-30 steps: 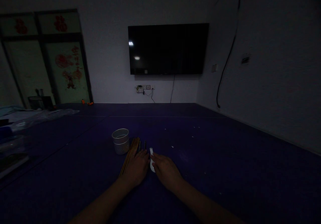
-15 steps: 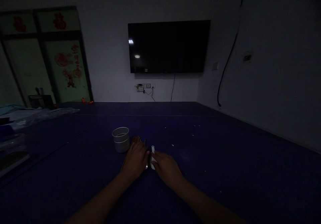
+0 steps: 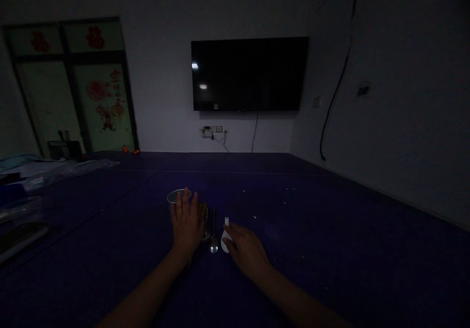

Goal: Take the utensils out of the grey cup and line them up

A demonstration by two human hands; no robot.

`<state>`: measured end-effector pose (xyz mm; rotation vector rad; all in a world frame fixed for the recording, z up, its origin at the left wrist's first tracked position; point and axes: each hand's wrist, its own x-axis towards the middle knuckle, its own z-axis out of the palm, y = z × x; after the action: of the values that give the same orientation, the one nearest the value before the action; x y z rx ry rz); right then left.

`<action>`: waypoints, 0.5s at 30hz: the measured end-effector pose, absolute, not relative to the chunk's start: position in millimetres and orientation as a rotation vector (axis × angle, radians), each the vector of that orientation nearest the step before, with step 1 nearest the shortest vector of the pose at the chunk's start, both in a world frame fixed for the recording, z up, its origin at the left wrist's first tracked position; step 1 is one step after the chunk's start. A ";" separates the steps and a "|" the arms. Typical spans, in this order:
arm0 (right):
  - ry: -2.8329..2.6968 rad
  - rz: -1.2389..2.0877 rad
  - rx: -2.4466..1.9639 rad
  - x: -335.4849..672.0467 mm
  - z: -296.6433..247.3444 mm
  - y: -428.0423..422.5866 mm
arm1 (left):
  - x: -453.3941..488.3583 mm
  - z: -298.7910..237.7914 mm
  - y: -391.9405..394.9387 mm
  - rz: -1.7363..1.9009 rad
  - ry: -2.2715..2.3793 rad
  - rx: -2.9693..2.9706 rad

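Observation:
In the head view my left hand (image 3: 186,227) is raised with its fingers spread, holding nothing, in front of the metal cup (image 3: 172,197). It hides most of the cup; whether it touches it I cannot tell. Beside that hand lies a bundle of brown sticks that look like chopsticks (image 3: 202,209), partly covered. A metal spoon (image 3: 214,246) lies just right of the bundle, and a second long-handled metal utensil (image 3: 206,233) is half hidden by my left hand. My right hand (image 3: 248,250) has its thumb and fingers on a white soup spoon (image 3: 224,246) lying on the purple surface.
Small white scraps (image 3: 254,217) dot the purple tabletop (image 3: 330,230). On the left are clear plastic wrapping (image 3: 66,171) and a dark flat tray-like object (image 3: 22,240). Small orange things (image 3: 135,152) sit at the back edge, below a wall-mounted television (image 3: 249,73).
My left hand has come off the sticks and metal spoon, moving left and opening in front of the cup. My right hand stays at the white spoon. The view has tilted slightly.

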<state>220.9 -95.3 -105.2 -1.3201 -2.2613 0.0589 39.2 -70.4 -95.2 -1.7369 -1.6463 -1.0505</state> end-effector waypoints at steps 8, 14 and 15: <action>-2.256 0.062 -1.307 222.9 -108.8 -93.0 | 24.8 -94.8 -63.3 -1.011 -1.713 -1.669; -2.241 0.070 -1.314 222.5 -107.4 -94.2 | 12.8 -88.5 -62.3 -0.966 -1.684 -1.747; -2.239 0.069 -1.310 222.5 -107.3 -94.4 | 11.3 -87.4 -62.5 -0.972 -1.663 -1.764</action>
<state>222.5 -94.4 -107.3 -1.3101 -2.2389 0.0688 11.3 -62.5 -87.4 -1.7640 -1.6634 -0.9718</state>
